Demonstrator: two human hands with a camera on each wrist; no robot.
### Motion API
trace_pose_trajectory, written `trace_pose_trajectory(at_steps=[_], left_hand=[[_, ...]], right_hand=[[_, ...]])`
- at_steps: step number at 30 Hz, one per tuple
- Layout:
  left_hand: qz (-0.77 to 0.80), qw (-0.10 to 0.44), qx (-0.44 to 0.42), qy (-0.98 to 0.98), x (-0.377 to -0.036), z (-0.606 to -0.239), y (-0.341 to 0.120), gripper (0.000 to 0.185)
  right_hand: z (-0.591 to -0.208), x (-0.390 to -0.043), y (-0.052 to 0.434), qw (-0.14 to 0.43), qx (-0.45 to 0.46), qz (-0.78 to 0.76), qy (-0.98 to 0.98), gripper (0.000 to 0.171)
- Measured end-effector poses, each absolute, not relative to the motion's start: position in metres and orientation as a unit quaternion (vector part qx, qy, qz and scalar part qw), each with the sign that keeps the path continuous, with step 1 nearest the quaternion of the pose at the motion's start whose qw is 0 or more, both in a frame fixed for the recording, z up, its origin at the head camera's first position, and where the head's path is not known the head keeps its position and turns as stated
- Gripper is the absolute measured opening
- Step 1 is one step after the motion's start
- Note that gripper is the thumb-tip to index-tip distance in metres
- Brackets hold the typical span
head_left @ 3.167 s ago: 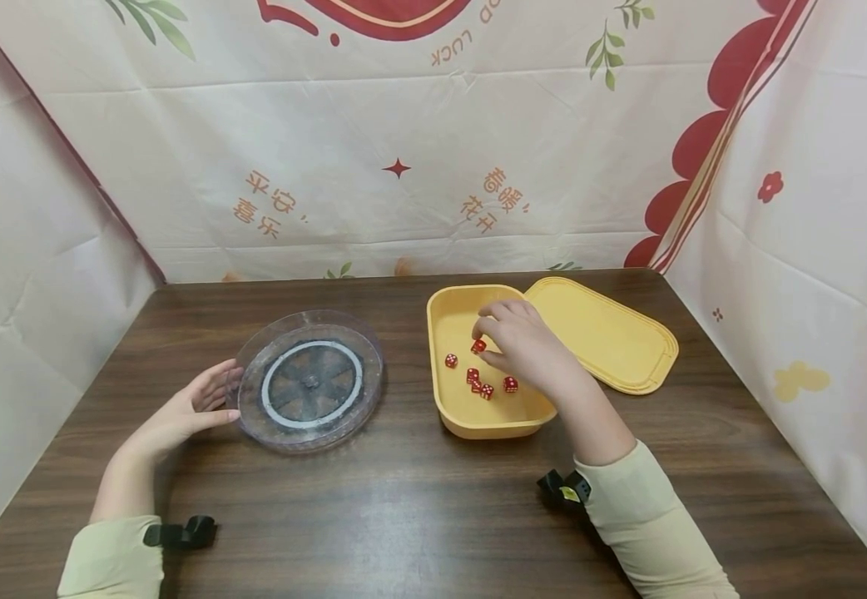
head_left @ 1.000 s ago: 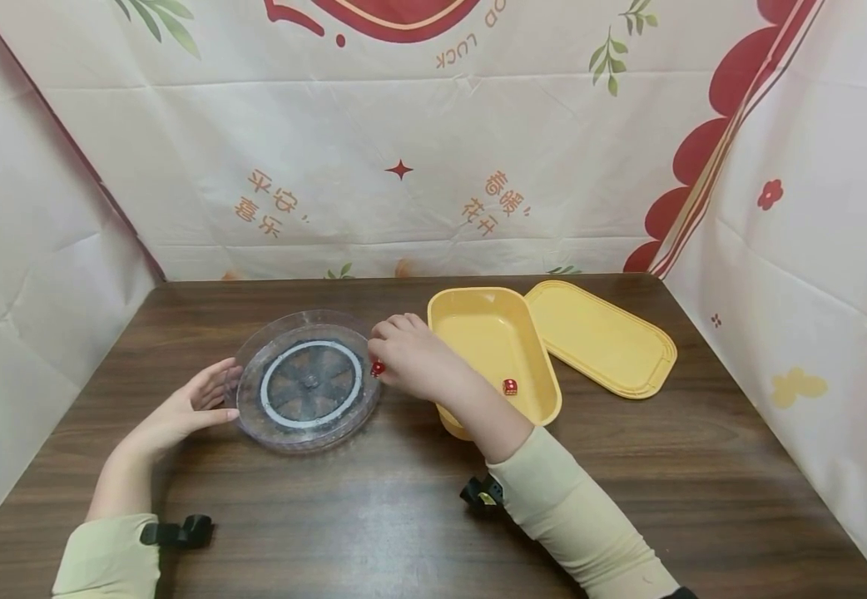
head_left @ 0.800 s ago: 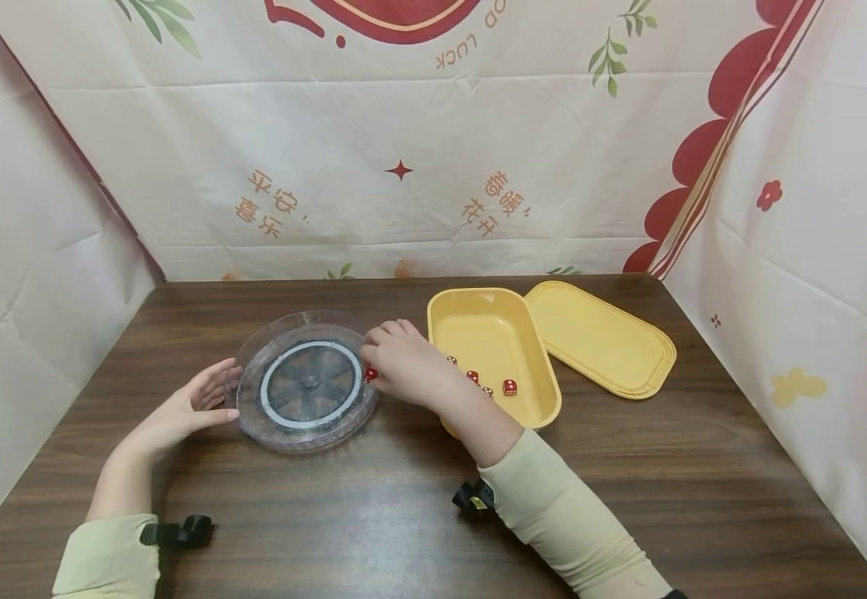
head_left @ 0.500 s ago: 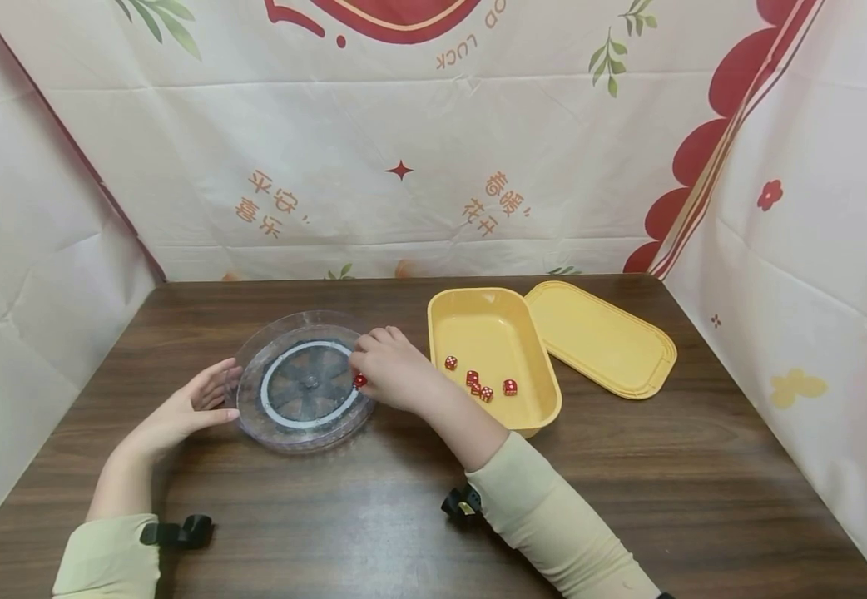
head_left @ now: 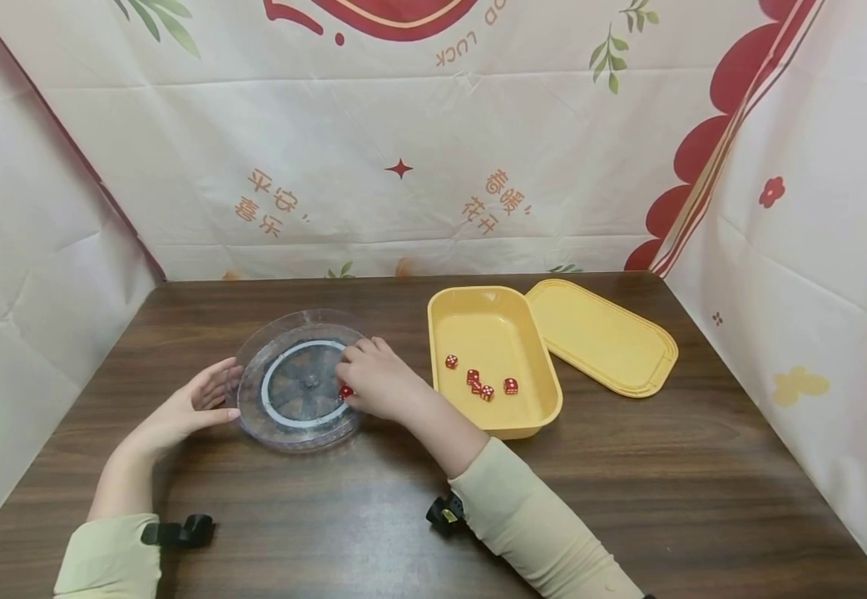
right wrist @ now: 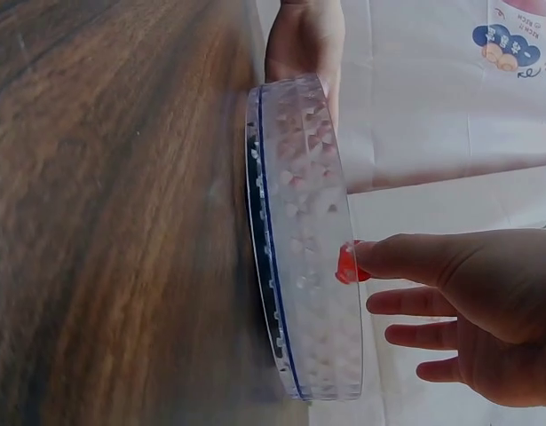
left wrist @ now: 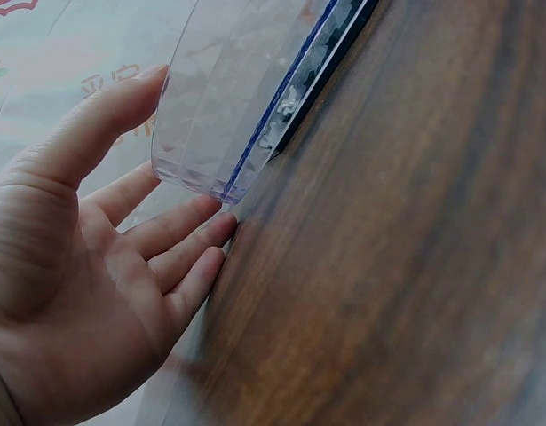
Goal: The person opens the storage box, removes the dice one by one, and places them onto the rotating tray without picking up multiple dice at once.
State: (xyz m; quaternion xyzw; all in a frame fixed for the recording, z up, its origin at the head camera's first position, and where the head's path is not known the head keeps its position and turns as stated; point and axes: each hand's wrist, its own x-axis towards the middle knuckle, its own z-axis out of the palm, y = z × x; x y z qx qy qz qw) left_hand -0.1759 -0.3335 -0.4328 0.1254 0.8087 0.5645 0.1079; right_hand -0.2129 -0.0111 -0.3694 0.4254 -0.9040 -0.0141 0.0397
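A round clear plastic tray with a white ring on its floor sits on the table, left of centre. My left hand touches its left side, thumb at the rim and fingers nearly straight along the wall, as the left wrist view confirms. Over the tray's right part, my right hand pinches a red die between thumb and fingers. In the right wrist view that die is at the tray's rim. Several red dice with white dots lie in a yellow box to the right.
A yellow lid lies flat behind and right of the box, close to its edge. The wooden table is bordered at the back and sides by printed cloth.
My right hand took a red die from the yellow box and carried it left to above the tray, sinking further inward over the last second. My left hand stayed at the tray's side.
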Motion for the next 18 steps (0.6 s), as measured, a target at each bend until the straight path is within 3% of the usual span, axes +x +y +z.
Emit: trace_pose_trajectory(at_steps=[18], left_hand=[[0.566,0.111,0.124,0.808,-0.1753,-0.4325,-0.3338,0.082]], right_hand=[[-0.3717,-0.2084,-0.0083,0.051,0.428,0.015,-0.902,0.019]])
